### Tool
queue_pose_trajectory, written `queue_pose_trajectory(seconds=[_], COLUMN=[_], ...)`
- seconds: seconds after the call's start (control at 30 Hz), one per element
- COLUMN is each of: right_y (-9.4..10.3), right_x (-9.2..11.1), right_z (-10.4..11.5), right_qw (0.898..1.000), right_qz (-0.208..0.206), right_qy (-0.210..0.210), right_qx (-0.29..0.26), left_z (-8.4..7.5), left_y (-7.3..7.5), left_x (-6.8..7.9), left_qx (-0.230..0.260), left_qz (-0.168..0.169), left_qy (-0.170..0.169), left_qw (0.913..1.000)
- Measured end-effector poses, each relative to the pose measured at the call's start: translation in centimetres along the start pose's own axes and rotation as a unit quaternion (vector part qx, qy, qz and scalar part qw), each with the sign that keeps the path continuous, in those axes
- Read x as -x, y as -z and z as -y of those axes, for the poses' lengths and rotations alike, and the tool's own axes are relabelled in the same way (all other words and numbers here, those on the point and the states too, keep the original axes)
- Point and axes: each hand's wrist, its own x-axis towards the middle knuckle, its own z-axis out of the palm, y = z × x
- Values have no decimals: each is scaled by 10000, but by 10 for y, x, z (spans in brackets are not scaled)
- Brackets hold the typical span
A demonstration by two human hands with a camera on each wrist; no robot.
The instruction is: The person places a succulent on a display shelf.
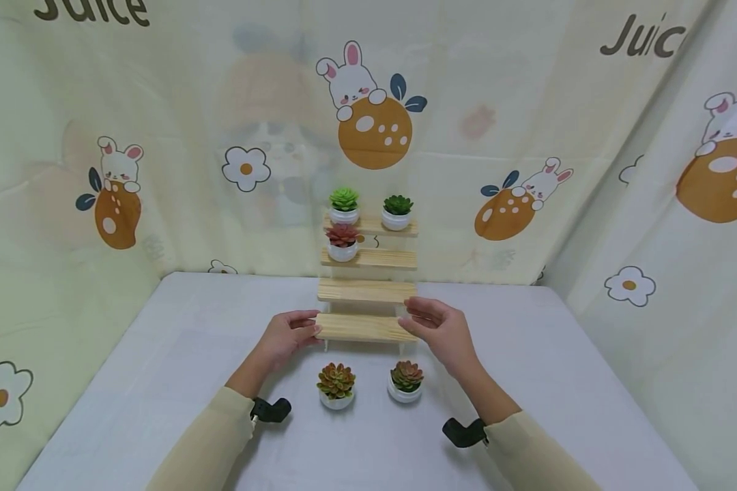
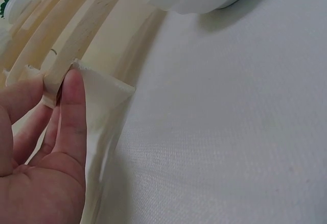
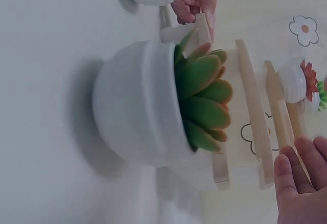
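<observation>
A stepped wooden plant stand with pale slats and white side supports stands toward the back of the table. My left hand pinches the left end of its lowest slat between thumb and fingers. By the right end of the lower slats is my right hand, its fingers loosely extended and gripping nothing. In front of the stand sit two potted succulents in white pots: an orange-green one on the left and a reddish-green one on the right, the latter large in the right wrist view.
On the top slat are a bright green succulent and a dark green one. A red succulent occupies the left of the slat below. Behind the white table hangs a printed curtain.
</observation>
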Motion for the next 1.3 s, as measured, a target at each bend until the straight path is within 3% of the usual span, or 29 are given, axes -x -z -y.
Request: queue_pose_trajectory(seconds=[0.3, 0.73, 1.03, 1.3], right_y=[1, 5, 4, 0], right_x=[22, 53, 61, 64], right_z=[-12, -41, -52, -57], right_qw=[9999, 9979, 9931, 9913], right_qz=[62, 595, 1099, 1178], right_qy=[-71, -266, -392, -548], right_qx=[49, -24, -75, 199], left_z=[-1, 0, 0, -1], left_y=[0, -1, -1, -1], left_x=[1, 0, 0, 0], left_qx=[16, 1, 62, 16], left_qz=[21, -23, -47, -43], left_qy=[19, 26, 22, 55], left_qw=[10000, 10000, 10000, 10000])
